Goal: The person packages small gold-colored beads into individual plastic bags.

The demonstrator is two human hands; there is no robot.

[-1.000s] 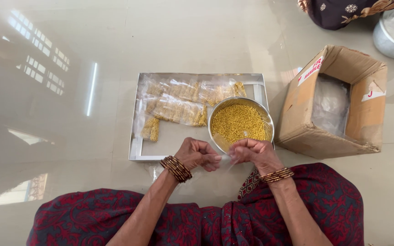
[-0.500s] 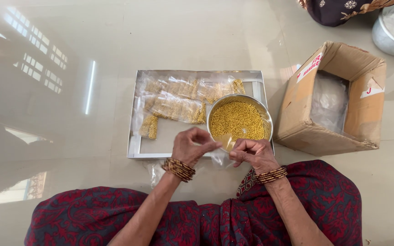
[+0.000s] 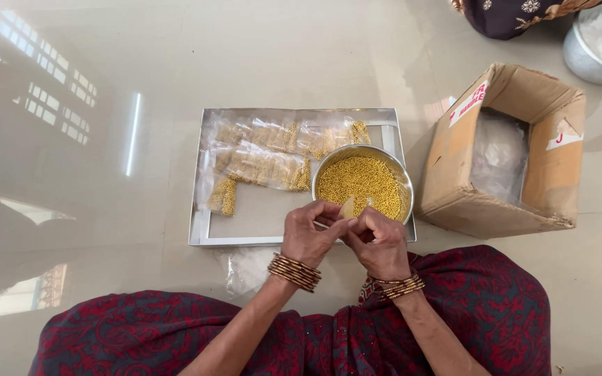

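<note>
Over the near rim of the steel bowl (image 3: 364, 184) I'm holding a small clear pouch (image 3: 348, 207), left hand (image 3: 309, 235) and right hand (image 3: 379, 244) both pinching its mouth with fingertips pressed together, so any spilled yellow beads (image 3: 360, 179) are dropping back in. Behind it, filled packets (image 3: 259, 157) are lying flat in the shallow tray (image 3: 200, 233) on the floor, and the cardboard box (image 3: 506, 150) is sitting within my right reach.

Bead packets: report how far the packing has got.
Done: several filled packets lie in the tray. In hand: left hand and right hand hold a small clear pouch over the bowl's edge. Left: the steel bowl is nearly full of yellow beads.
</note>
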